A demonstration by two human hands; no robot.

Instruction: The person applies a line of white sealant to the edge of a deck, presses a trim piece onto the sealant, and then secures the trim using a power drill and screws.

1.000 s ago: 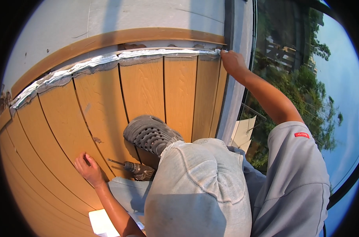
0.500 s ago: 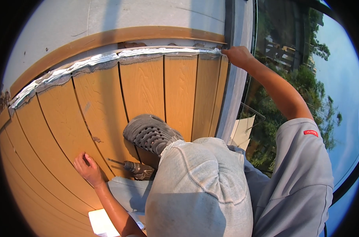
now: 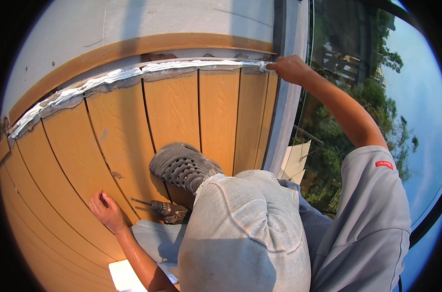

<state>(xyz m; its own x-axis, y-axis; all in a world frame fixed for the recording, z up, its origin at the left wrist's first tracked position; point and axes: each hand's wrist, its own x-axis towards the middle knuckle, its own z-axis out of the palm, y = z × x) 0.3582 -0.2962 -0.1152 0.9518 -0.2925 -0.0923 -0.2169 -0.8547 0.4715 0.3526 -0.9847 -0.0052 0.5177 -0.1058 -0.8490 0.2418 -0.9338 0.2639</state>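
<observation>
Currently the strip's (image 3: pixel 133 74) end is pinched by the right hand (image 3: pixel 290 69), its length running leftward away from the grip, while the left hand (image 3: pixel 105 211) is pressed flat on the boards (image 3: pixel 172 107).

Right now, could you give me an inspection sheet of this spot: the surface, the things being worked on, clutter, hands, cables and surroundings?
Surface: orange-brown wooden planks with dark seams, meeting a grey wall.
Job's things: a white-silvery strip runs along the plank ends under a wooden trim board.
Clutter: a power drill lies on the planks by a grey perforated shoe; a white sheet sits at the lower edge.
Hands: left hand rests flat on a plank; right hand pinches the strip's right end.
Cables: nothing seen.
Surroundings: glass railing, trees and sky beyond.
</observation>
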